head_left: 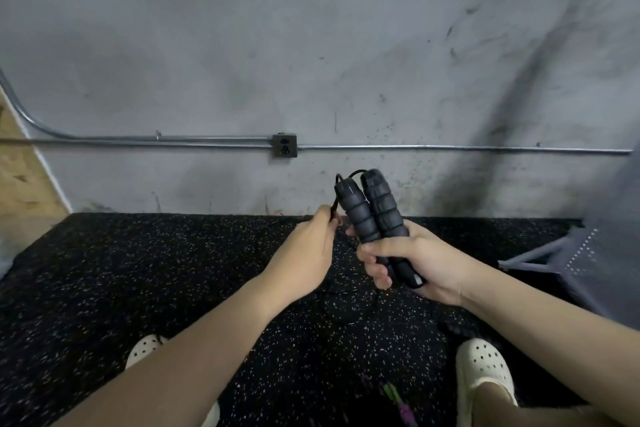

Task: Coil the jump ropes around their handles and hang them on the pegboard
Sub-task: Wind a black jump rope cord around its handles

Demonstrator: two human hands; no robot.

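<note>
The right hand grips two black handles side by side, fingers curled round their lower halves, with the ribbed upper halves standing up and tilted slightly left above the fist. The handles touch along their length and are held in the air in front of the grey wall, above the floor near its far edge where it meets the wall. A thin black rope loops out of the handle tops and runs down to the left hand, which pinches it between thumb and fingertips just left of the handles. More rope seems to lie in loose loops on the speckled black floor below the hands, but it is hard to trace against the dark surface. Two cream clogs stand on the floor at the near edge, one on each side of the forearms. Between them, at the bottom edge, lies a blurred purple and green thing that cannot be made out. A metal conduit runs along the wall to a socket box. A grey perforated panel leans at the right edge of the floor.
</note>
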